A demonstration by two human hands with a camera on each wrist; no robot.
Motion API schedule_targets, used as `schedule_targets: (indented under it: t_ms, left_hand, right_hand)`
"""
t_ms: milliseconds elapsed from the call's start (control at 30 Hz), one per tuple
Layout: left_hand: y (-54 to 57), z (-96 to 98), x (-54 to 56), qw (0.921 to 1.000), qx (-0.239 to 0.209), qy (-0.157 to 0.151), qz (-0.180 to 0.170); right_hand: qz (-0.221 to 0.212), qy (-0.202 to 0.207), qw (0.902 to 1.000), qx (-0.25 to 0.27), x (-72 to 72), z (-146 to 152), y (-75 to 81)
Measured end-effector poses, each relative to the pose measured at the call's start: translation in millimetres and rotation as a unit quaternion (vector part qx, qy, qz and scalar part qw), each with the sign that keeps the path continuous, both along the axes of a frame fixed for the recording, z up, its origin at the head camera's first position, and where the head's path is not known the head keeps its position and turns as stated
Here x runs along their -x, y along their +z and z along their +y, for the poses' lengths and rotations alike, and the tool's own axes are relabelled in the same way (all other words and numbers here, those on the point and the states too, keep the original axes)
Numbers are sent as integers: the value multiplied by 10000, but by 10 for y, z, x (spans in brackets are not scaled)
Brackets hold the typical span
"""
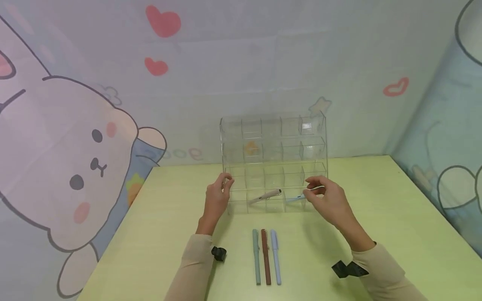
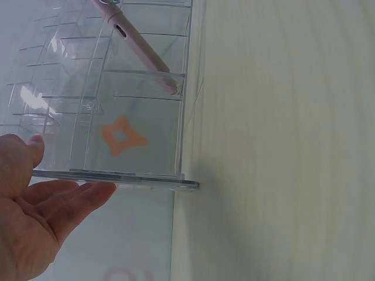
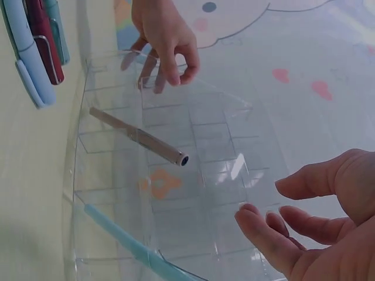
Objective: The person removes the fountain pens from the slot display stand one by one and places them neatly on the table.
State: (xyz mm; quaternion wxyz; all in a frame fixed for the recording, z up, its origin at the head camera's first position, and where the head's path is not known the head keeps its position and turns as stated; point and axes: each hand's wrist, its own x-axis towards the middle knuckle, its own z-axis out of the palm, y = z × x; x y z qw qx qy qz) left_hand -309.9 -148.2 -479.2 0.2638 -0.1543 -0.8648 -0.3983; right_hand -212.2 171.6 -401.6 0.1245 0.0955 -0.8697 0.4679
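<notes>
A clear acrylic rack with rows of compartments stands on the table. My left hand grips its left side panel, the thumb inside and the fingers outside. A beige-pink pen leans in a compartment of the bottom row. To its right, a light blue pen slants in another bottom compartment. Near that pen's upper end is my right hand; in the right wrist view its thumb and fingers are spread apart with nothing between them.
Three pens lie side by side in front of the rack: green, dark red and pale blue. Behind the pale yellow table hangs a cloth backdrop printed with a rabbit and hearts.
</notes>
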Motion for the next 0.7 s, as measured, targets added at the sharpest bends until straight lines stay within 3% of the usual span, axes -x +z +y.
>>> schedule_targets:
  t_ms: [133,400,700]
  left_hand:
    - [-16,-12,-12,9999,-64,-14,-106]
    - [-23,16,13,9999,17,-110,38]
    - [3,4,4,9999,61,-21,99]
  right_hand:
    - [274,-167,9994,-94,20,32,-10]
    - [767,-325,9963,-226,52,102,-25]
    - [887,-387,9952,-162,75,136,-44]
